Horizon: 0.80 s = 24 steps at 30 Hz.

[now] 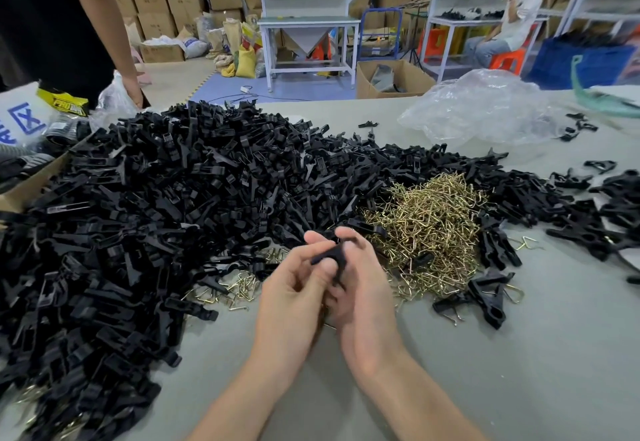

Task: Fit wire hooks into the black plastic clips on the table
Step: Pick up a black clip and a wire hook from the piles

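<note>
Above the near middle of the grey desk (pixel 519 354), the left hand (pixel 294 290) and right hand (pixel 365 288) together pinch one black plastic clip (pixel 327 255), its long axis slanting up rightward, while the heap of brass-coloured bent wire hooks (pixel 427 229) lies just beyond, nearer the right hand.

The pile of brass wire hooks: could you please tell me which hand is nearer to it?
Right. The right hand sits at the near-left edge of the pile; the left hand lies farther left, beyond it. Both hold one black clip.

grey table (pixel 519 354), black clips (pixel 138 215), wire hooks (pixel 433 225), plastic bag (pixel 485 111)
</note>
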### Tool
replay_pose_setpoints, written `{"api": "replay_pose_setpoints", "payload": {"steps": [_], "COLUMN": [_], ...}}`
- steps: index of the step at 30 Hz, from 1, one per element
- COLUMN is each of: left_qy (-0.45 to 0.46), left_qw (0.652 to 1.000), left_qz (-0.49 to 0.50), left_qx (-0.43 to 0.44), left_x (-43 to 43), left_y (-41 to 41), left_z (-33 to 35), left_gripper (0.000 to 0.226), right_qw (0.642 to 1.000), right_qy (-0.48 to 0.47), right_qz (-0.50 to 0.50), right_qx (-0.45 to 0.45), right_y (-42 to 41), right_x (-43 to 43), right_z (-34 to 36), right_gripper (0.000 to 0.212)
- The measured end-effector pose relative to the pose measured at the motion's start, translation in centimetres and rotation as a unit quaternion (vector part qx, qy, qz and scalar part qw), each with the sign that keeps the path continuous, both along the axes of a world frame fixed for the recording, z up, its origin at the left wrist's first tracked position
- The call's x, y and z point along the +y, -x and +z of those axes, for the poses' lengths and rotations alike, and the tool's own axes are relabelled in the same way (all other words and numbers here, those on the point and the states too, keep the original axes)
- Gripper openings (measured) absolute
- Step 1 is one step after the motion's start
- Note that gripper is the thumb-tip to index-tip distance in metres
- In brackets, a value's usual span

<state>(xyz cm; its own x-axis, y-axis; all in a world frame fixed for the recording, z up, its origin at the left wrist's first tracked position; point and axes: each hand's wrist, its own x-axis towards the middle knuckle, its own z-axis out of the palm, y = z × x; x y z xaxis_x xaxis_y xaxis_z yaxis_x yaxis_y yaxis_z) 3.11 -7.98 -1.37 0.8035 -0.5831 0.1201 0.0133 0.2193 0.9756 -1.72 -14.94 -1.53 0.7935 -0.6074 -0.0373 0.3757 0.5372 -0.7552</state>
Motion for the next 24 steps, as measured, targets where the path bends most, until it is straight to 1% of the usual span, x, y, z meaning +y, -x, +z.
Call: {"api": "replay_pose_setpoints", "payload": {"steps": [1,2,3,4,6,8,9,10,13,16,18,20,22,24], "left_qy": [0.033,0.061,0.077,0.075,0.053,0.053,0.051,0.037,-0.026,-0.032,-0.033,-0.049,-0.065,-0.091], "left_qw": [0.998,0.994,0.990,0.990,0.994,0.994,0.993,0.994,0.992,0.977,0.970,0.965,0.955,0.946], "left_qz": [-0.010,-0.021,-0.030,-0.035,-0.039,-0.043,-0.053,-0.066,-0.118,-0.180,-0.206,-0.225,-0.258,-0.284], "left_qx": [0.048,0.090,0.112,0.113,0.085,0.083,0.089,0.076,-0.037,-0.112,-0.122,-0.128,-0.132,-0.126], "left_x": [0.3,0.5,0.7,0.8,0.9,0.7,0.5,0.1,-2.3,-7.3,-12.3,-18.2,-23.8,-27.6], "left_y": [-0.3,-0.6,-0.7,-0.7,-0.3,0.5,0.9,1.4,3.4,6.6,9.3,12.1,14.8,16.9], "left_z": [0.2,0.4,0.4,0.4,0.6,1.2,1.6,2.0,3.6,5.5,6.4,7.2,8.2,8.9], "left_gripper": [0.019,0.020,0.023,0.025,0.027,0.024,0.024,0.025,0.031,0.036,0.035,0.037,0.054,0.069], "right_qw": [0.999,0.997,0.994,0.991,0.985,0.983,0.984,0.984,0.988,0.984,0.975,0.963,0.947,0.932], "right_qy": [0.042,0.077,0.106,0.133,0.171,0.179,0.177,0.172,0.138,0.088,0.033,0.007,0.016,0.003], "right_qz": [0.012,0.020,0.021,0.016,0.002,-0.006,-0.010,-0.019,-0.068,-0.156,-0.217,-0.266,-0.321,-0.363], "right_qx": [0.001,0.001,0.003,0.007,0.020,0.027,0.030,0.031,0.012,-0.001,-0.021,-0.033,-0.028,-0.024], "right_y": [-0.1,-0.1,0.0,0.2,0.9,1.8,2.4,3.1,6.0,10.2,13.1,15.8,18.2,20.0], "right_x": [-0.1,-0.2,-0.3,-0.5,-1.0,-1.6,-2.0,-2.6,-5.3,-9.0,-11.8,-14.1,-16.0,-17.4], "right_z": [0.0,0.1,0.2,0.3,0.6,1.1,1.5,1.9,3.1,4.5,5.4,6.1,6.5,6.7], "right_gripper": [0.024,0.028,0.029,0.029,0.032,0.032,0.032,0.030,0.027,0.032,0.037,0.041,0.035,0.031]}}
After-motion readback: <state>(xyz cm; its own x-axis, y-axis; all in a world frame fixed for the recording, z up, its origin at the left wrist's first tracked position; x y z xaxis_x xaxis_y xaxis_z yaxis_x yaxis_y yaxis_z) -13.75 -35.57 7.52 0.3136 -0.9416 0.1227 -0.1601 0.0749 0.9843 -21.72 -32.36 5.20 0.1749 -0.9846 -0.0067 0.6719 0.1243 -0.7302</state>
